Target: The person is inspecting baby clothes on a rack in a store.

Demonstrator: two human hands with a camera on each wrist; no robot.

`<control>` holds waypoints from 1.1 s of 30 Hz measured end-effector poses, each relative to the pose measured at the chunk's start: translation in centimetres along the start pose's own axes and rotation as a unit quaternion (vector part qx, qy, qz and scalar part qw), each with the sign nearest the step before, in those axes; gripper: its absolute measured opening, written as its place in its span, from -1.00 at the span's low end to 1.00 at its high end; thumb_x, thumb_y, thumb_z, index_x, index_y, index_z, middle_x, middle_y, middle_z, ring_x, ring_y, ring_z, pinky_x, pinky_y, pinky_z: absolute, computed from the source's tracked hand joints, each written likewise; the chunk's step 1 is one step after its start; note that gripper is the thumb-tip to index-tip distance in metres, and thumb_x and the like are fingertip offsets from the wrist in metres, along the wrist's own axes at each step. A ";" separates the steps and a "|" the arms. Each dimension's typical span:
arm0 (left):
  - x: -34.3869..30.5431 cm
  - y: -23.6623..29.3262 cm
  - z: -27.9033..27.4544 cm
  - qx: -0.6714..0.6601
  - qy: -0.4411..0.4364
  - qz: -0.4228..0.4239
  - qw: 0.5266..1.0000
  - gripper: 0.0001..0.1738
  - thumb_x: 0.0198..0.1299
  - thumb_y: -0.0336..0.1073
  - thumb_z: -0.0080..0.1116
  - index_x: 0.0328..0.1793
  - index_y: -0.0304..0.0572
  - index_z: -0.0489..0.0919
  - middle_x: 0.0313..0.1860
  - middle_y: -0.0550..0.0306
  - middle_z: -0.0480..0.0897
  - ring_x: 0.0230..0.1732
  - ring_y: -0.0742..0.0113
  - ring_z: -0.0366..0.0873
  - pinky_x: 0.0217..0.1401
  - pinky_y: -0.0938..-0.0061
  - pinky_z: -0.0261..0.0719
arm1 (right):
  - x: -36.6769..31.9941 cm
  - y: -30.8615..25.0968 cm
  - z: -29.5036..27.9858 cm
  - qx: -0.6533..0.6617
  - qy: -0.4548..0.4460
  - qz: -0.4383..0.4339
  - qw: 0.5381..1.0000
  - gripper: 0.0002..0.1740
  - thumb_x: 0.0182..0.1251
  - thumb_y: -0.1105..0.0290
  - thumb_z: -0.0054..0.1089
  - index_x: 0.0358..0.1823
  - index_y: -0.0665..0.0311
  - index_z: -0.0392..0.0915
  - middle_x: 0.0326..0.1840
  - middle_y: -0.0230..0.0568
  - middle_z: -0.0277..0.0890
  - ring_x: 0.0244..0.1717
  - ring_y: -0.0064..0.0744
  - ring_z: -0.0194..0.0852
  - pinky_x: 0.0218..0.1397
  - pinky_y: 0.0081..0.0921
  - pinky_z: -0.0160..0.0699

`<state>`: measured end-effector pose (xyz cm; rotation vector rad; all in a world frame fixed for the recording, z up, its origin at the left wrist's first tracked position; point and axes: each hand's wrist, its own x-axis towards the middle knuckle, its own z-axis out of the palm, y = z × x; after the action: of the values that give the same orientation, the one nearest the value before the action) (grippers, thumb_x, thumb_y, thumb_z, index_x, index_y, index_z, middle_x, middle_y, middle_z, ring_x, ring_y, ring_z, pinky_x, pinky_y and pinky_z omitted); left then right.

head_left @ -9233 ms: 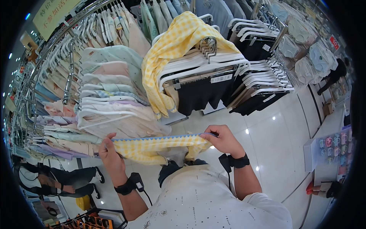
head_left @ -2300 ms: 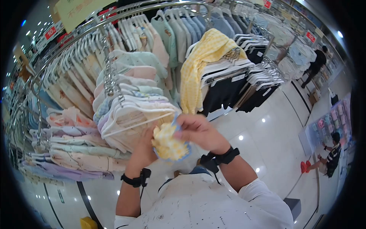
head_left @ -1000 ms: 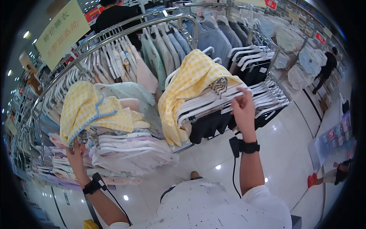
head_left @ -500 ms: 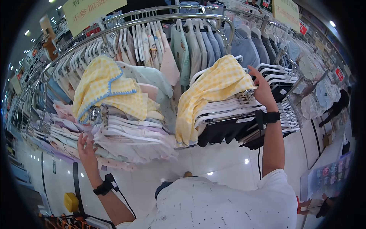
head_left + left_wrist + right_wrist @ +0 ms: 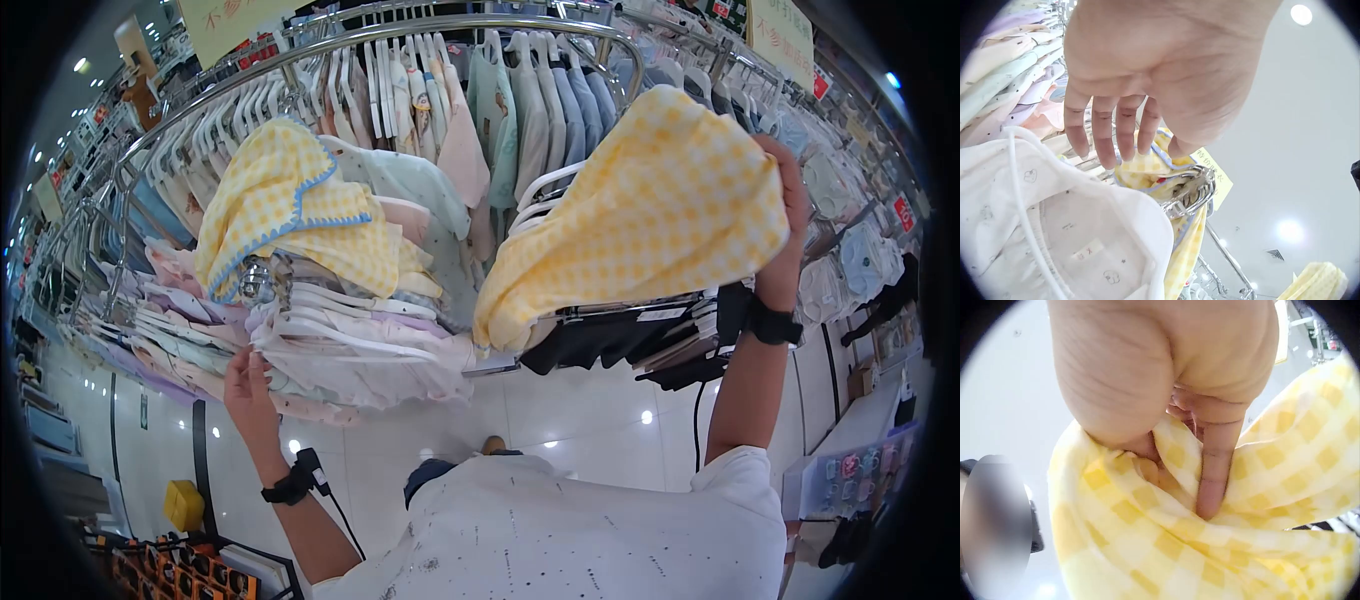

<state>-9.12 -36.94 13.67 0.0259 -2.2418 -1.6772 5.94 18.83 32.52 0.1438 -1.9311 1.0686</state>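
My right hand (image 5: 785, 215) grips one end of a yellow checked cloth (image 5: 640, 190), lifted over the hangers with black garments (image 5: 600, 340). In the right wrist view the fingers (image 5: 1213, 481) press into the bunched cloth (image 5: 1166, 550). A second yellow checked cloth (image 5: 260, 190) with blue edging lies over the hanger hooks on the left. My left hand (image 5: 250, 395) hangs relaxed beside the pale garments on white hangers (image 5: 360, 350). The left wrist view shows its fingers (image 5: 1125, 125) loosely bent, holding nothing, above a white garment (image 5: 1097, 231).
A chrome rail (image 5: 420, 32) with hanging clothes curves behind. Folded-over garments (image 5: 170, 320) hang at far left. Below are a tiled floor (image 5: 580, 420), a yellow object (image 5: 184, 505) and a display of orange-edged items (image 5: 170, 575). Small goods stand in a display (image 5: 860, 470) at right.
The right hand has taken hold of the right cloth and raised its end up and to the right. The left hand has moved slightly right. Earlier, both hands held a blue-edged cloth, which lies on the left hangers.
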 end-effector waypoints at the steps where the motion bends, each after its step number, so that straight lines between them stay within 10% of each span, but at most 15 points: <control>1: -0.3 -0.8 0.2 -0.015 -0.022 -0.001 1.000 -0.66 0.49 -0.20 0.16 0.19 -0.33 0.59 -0.10 0.18 0.68 -0.13 0.47 0.60 -0.04 0.55 0.53 | -0.5 -1.4 0.7 0.000 0.033 -0.037 0.999 -0.62 0.40 0.47 0.21 0.21 0.36 0.51 0.11 -0.20 0.60 0.08 -0.43 0.56 0.25 -0.43 0.51; 9: -3.6 0.1 5.3 -0.008 -0.325 0.028 0.945 -0.71 0.26 -0.42 0.35 0.09 -0.27 0.65 -0.14 0.14 0.70 -0.13 0.41 0.64 0.03 0.53 0.59 | -4.6 -6.7 6.8 0.057 0.006 -0.114 0.992 -0.69 0.21 0.35 0.43 -0.07 0.29 0.60 0.01 0.06 0.56 0.00 -0.21 0.54 0.07 -0.34 0.52; 14: -5.9 3.9 10.2 -0.018 -0.618 0.107 0.778 0.03 -0.11 -0.19 0.67 0.54 -0.09 0.37 0.36 0.13 0.54 0.35 0.29 0.48 0.39 0.29 0.45 | -7.9 -11.2 13.4 0.157 -0.062 -0.091 0.981 -0.65 0.11 0.14 0.57 -0.28 0.28 0.76 -0.07 -0.06 0.52 0.02 -0.07 0.55 0.19 -0.19 0.53; 17: -6.1 -0.7 12.7 -0.186 -0.718 0.093 0.664 0.06 0.01 -0.10 0.62 0.62 -0.09 0.27 0.50 0.14 0.44 0.49 0.25 0.37 0.50 0.30 0.35 | -10.8 -12.1 15.3 0.170 -0.157 -0.047 0.972 -0.65 0.15 0.16 0.54 -0.17 0.27 0.79 0.00 -0.05 0.54 0.05 -0.08 0.56 0.15 -0.28 0.53; 19: -5.6 1.5 12.2 -0.268 -0.715 -0.031 0.645 -0.07 0.18 -0.10 0.50 0.62 -0.11 0.29 0.59 0.03 0.34 0.53 0.18 0.35 0.55 0.26 0.34 | -13.4 -12.5 17.1 0.200 -0.225 0.009 0.954 -0.69 0.20 0.20 0.49 -0.13 0.25 0.79 0.02 -0.07 0.54 0.03 -0.10 0.58 0.13 -0.33 0.51; 21: -5.1 4.0 11.0 -0.540 -0.638 -0.420 0.354 -0.02 0.30 0.06 0.35 0.66 -0.27 0.14 0.61 -0.08 0.28 0.53 0.10 0.35 0.56 0.22 0.34 | -15.2 -14.0 19.3 0.177 -0.329 0.053 0.926 -0.76 0.20 0.35 0.42 -0.09 0.16 0.79 0.06 -0.19 0.56 0.09 -0.13 0.53 0.22 -0.31 0.45; 23: -4.8 4.4 10.6 -0.542 -0.639 -0.398 0.372 -0.10 0.41 0.05 0.21 0.63 -0.39 0.12 0.55 -0.12 0.35 0.49 0.10 0.39 0.52 0.24 0.40 | -18.3 -14.2 21.6 0.175 -0.385 0.095 0.901 -0.72 0.12 0.52 0.37 -0.10 0.18 0.77 0.13 -0.18 0.58 0.16 -0.10 0.49 0.27 -0.31 0.43; 26: -4.5 3.0 10.1 -0.391 -0.663 -0.287 0.570 -0.46 0.47 -0.38 0.08 0.51 -0.32 0.25 0.34 -0.04 0.52 0.32 0.28 0.55 0.34 0.35 0.59 | -23.6 -13.6 23.5 0.125 -0.431 0.147 0.881 -0.64 0.04 0.65 0.30 -0.09 0.23 0.74 0.15 -0.14 0.60 0.20 -0.04 0.47 0.32 -0.28 0.41; 33: -4.0 1.3 6.7 -0.434 -0.596 -0.329 0.590 -0.61 0.43 -0.42 0.10 0.35 -0.31 0.43 0.13 0.02 0.65 0.08 0.31 0.69 0.19 0.38 0.69 | -30.0 -14.9 23.9 0.117 -0.356 0.247 0.894 -0.62 0.21 0.66 0.22 0.08 0.27 0.65 0.12 -0.13 0.63 0.23 -0.11 0.52 0.37 -0.31 0.47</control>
<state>-6.94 -29.46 12.24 -0.8417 -1.6087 -3.9323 15.30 -16.65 13.97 0.2027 -2.5627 1.7727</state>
